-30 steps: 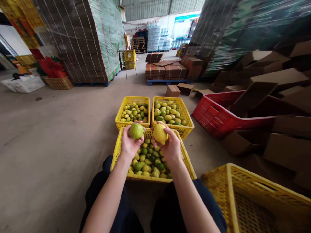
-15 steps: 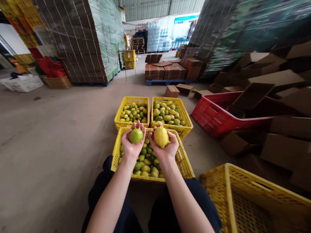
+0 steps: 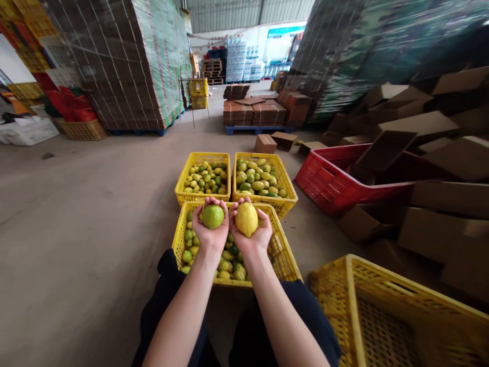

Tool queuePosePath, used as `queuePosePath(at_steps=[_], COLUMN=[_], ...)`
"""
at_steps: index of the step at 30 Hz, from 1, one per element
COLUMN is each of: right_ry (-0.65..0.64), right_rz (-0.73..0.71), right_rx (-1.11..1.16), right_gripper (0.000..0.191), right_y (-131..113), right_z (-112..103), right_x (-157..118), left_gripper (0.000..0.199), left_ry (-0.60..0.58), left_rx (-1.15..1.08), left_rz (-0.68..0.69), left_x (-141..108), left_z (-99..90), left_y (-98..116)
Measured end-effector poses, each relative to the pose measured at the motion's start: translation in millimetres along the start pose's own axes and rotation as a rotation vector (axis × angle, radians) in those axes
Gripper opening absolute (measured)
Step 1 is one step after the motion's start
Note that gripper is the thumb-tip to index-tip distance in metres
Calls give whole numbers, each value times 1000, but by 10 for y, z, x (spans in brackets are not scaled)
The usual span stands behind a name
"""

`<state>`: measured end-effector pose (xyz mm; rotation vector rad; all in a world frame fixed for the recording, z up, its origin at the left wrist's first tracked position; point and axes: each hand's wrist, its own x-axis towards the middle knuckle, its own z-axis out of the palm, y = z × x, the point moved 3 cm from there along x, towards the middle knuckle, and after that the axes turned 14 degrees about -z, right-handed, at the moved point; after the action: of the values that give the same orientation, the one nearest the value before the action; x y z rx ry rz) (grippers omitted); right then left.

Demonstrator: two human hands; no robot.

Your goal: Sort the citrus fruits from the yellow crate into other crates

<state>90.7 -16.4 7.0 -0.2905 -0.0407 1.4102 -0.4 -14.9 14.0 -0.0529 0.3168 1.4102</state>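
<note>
Cupped palm up, my left hand point(image 3: 210, 238) holds a green lemon point(image 3: 213, 216) with its fingers curled around the sides. My right hand point(image 3: 255, 241), cupped the same way beside it, holds a yellow lemon point(image 3: 246, 219). Both hands are above the near yellow crate point(image 3: 286, 250), which contains many green and yellowish lemons point(image 3: 226, 266). My forearms and hands hide part of these. Behind it, two more yellow crates stand side by side: the left crate point(image 3: 179, 187) holds smaller-looking lemons, the right crate point(image 3: 287, 198) larger-looking ones.
At the lower right stands another yellow crate point(image 3: 349, 300). A red crate point(image 3: 319, 181) sits among heaped cardboard boxes point(image 3: 428, 219) on the right. Wrapped pallet stacks point(image 3: 114, 66) rise farther back. Flattened cartons point(image 3: 254, 113) lie on a blue pallet point(image 3: 255, 129).
My right hand has moved a little left, closer to my left hand, and the yellow lemon has turned slightly in it. The camera view has shifted slightly. Both hands still hold their lemons.
</note>
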Motion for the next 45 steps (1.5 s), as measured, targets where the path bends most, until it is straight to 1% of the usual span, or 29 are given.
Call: queuePosePath(at_steps=[4,10,13,16,19,24,27,32,35,39,42,45], right_ry=[-12,68,66,51,63,-26,-7,40,18,2,-26,-41], right_rz=[-5,-8,-24,-36,-40,-64,-64,-57,-69,-79,-78,-37], right_rx=[12,47,30,14,12,-59,-51,-43,-70,-88,-97,-84], right_gripper=[25,26,24,23,21,21,24,30,29,27,24,22], right_y=[64,88,95,102,107,100,97,92,87,80,73,73], right_z=[-18,-3,-13,-32,-51,-34,-15,42,78,100,86,35], right_x=[13,11,10,10,6,-2,-18,-58,-78,-93,-84,-47], left_gripper=[26,29,30,28,28,25,24,24,22,16,14,14], left_ry=[16,-4,-1,32,44,45,56,41,39,15,-9,-3], left_rx=[20,-120,-149,-105,-81,-17,15,-17,16,83,92,67], left_rz=[25,-19,-23,3,17,41,49,22,34,67,69,41], left_x=[22,42,43,42,46,50,48,33,20,8,7,19], left_z=[-5,-9,-12,-19,-24,-30,-24,7,23,41,43,22], left_y=[-6,-21,-19,-5,5,11,8,-5,-7,-7,-1,8])
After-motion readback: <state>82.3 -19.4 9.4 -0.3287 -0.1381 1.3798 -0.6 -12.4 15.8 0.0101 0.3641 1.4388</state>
